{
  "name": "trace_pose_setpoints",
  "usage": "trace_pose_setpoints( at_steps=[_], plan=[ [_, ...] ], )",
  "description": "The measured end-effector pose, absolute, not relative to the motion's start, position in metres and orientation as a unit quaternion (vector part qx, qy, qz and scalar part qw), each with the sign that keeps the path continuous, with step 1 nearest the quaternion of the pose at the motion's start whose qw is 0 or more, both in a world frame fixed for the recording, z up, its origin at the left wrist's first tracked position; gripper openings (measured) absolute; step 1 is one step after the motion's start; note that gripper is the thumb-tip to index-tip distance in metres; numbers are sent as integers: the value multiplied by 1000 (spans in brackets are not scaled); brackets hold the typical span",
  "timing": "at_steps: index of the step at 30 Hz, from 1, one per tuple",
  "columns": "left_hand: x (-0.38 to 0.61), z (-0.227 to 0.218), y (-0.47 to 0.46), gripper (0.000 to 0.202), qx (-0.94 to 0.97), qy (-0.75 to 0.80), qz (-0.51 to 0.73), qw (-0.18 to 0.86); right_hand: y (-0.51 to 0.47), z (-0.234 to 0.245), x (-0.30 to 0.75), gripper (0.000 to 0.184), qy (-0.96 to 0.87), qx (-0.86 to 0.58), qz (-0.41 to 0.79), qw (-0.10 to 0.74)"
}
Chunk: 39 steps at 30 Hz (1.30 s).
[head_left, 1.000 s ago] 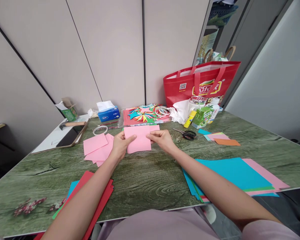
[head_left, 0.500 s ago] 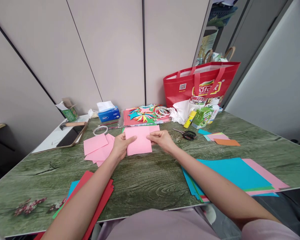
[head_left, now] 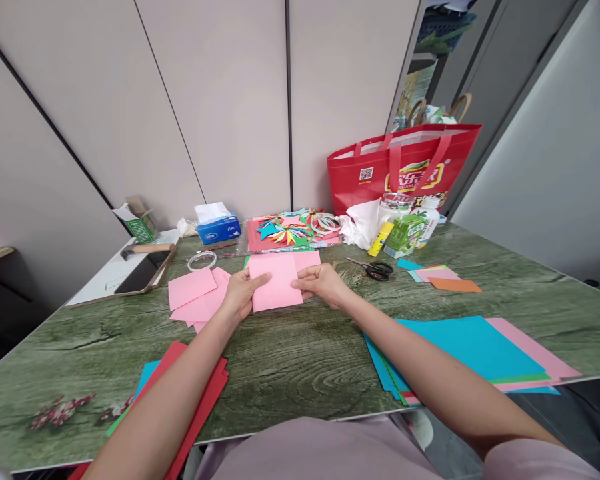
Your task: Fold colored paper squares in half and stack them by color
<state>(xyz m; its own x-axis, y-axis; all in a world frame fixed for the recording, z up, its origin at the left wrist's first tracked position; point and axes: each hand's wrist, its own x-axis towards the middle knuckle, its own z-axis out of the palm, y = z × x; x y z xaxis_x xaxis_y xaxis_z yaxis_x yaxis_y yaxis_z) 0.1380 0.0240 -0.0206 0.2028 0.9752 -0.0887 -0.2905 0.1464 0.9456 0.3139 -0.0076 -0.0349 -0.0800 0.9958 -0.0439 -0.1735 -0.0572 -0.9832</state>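
A pink square of paper (head_left: 277, 291) is held up over the middle of the table, upright toward me. My left hand (head_left: 241, 291) pinches its left edge, thumb lying on the near face. At the right edge my right hand (head_left: 323, 283) grips the same paper between thumb and fingers. Behind it, more pink paper (head_left: 309, 259) shows, partly hidden by the held sheet. Several loose pink sheets (head_left: 193, 288) lie to the left of my left hand. Black-handled scissors (head_left: 378, 270) rest to the right, beyond my right hand.
Coloured sheets (head_left: 460, 347) lie under my right forearm, red ones (head_left: 210, 393) under my left. A tape roll (head_left: 202, 261), tissue pack (head_left: 219, 228), glue stick (head_left: 381, 239), small paper strips (head_left: 455, 285), a hammer (head_left: 150, 248), phone (head_left: 143, 272) and red bag (head_left: 365, 180) stand around.
My right thumb and fingers have shifted slightly at the paper's right edge. The paper and my left hand are almost where they were.
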Motion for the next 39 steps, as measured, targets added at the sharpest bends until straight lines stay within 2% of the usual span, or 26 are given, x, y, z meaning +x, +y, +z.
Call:
trace_pose_setpoints(
  at_steps=[31,39],
  plan=[
    [137,-19,23,47,477,391,446,648,-8,-30,315,34,-465,-458,543,527],
    [137,-23,24,42,483,386,480,623,-8,-30,315,33,-476,-456,538,526]
  ],
)
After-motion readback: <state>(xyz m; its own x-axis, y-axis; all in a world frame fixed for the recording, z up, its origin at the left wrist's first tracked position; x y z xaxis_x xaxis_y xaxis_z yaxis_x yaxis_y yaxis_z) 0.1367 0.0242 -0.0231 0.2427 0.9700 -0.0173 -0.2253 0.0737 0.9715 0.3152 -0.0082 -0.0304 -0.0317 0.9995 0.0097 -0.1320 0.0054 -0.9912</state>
